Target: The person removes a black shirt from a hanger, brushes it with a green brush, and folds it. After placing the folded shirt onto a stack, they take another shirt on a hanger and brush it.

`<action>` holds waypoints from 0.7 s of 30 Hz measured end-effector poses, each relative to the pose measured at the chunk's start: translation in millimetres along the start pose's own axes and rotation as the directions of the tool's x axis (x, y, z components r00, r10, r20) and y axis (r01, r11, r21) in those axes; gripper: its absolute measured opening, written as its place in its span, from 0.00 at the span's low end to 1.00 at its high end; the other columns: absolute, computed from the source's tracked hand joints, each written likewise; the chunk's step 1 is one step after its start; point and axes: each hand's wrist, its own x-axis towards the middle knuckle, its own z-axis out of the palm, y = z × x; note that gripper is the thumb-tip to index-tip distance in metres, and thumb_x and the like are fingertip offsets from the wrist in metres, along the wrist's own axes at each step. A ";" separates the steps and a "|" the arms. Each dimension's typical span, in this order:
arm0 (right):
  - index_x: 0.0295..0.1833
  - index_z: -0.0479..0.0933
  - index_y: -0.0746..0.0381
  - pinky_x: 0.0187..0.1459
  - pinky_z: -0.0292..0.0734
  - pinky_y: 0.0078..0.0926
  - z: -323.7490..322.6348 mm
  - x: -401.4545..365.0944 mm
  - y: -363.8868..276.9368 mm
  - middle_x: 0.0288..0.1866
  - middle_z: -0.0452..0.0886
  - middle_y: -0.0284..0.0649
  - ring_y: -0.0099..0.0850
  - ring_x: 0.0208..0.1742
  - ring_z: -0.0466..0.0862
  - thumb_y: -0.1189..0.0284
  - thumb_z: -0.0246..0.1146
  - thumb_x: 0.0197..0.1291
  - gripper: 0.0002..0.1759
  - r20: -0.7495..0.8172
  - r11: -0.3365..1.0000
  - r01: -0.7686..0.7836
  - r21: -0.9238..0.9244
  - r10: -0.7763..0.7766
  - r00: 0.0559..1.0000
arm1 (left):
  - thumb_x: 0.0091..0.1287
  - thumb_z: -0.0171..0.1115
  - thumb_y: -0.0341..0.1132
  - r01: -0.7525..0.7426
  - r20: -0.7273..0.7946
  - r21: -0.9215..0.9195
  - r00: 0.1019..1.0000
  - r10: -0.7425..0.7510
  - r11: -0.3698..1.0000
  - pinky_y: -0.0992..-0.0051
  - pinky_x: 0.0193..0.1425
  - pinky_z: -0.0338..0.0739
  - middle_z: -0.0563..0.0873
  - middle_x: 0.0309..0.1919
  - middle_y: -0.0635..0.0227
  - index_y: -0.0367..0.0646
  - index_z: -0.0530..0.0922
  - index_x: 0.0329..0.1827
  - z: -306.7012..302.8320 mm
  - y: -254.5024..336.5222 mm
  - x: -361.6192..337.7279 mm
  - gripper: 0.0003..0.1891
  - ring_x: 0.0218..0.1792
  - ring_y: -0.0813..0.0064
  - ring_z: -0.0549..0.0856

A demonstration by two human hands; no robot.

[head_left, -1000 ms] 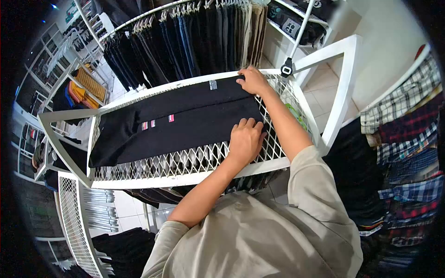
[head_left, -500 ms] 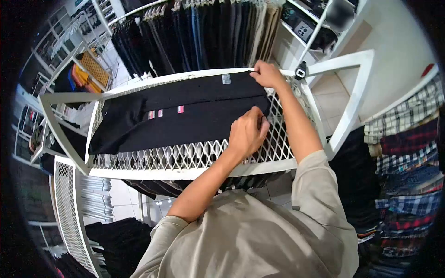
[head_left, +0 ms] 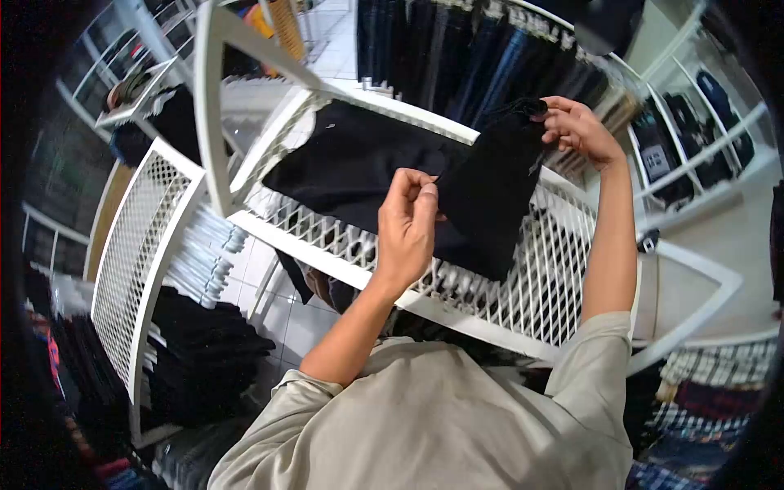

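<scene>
A pair of black trousers (head_left: 355,159) lies lengthwise on a white wire-mesh rack top (head_left: 563,278). Its right part is lifted and doubled back toward the left, so a raised flap stands over the mesh. My left hand (head_left: 406,229) pinches the flap's edge near the garment's middle, thumb against fingers. Up at the top right corner of the flap, my right hand (head_left: 584,135) grips the bunched end of the cloth between thumb and fingers, with the other fingers curled loosely. The underside of the fold is hidden.
Hanging trousers (head_left: 457,57) line a rail behind the rack. Angled white frame bars (head_left: 211,106) rise at the left end. Folded plaid shirts (head_left: 719,400) are stacked at lower right, dark folded clothes (head_left: 208,351) at lower left beside another mesh panel (head_left: 147,253).
My right hand has lifted the trousers' right end up and over, and the stickers are now out of sight. My left hand has taken hold of the cloth. The view has turned.
</scene>
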 end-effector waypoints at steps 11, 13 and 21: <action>0.56 0.80 0.64 0.46 0.74 0.26 184.6 194.4 -31.4 0.39 0.82 0.31 0.22 0.40 0.77 0.62 0.69 0.71 0.18 0.170 0.907 0.238 -0.347 -0.189 0.967 | 0.80 0.56 0.36 0.044 -0.336 0.248 0.941 0.044 0.968 0.82 0.37 0.67 0.73 0.32 0.77 0.40 0.76 0.43 -145.8 29.6 52.4 0.09 0.34 0.88 0.70; 0.56 0.80 0.64 0.47 0.76 0.26 212.7 209.0 -32.8 0.40 0.84 0.33 0.23 0.41 0.79 0.63 0.68 0.71 0.18 0.206 0.921 0.202 -0.334 -0.138 0.969 | 0.79 0.58 0.37 0.132 -0.382 0.439 0.923 0.051 0.889 0.75 0.39 0.72 0.77 0.32 0.70 0.37 0.76 0.41 -160.7 38.1 57.2 0.11 0.34 0.79 0.77; 0.59 0.83 0.65 0.60 0.79 0.41 302.2 232.5 47.3 0.52 0.86 0.55 0.48 0.55 0.86 0.50 0.70 0.64 0.30 0.027 0.660 0.287 -0.694 -0.375 0.927 | 0.73 0.65 0.44 0.225 -0.353 0.916 0.845 0.401 0.332 0.55 0.47 0.78 0.86 0.37 0.52 0.38 0.80 0.46 -213.4 -3.4 55.5 0.16 0.41 0.50 0.86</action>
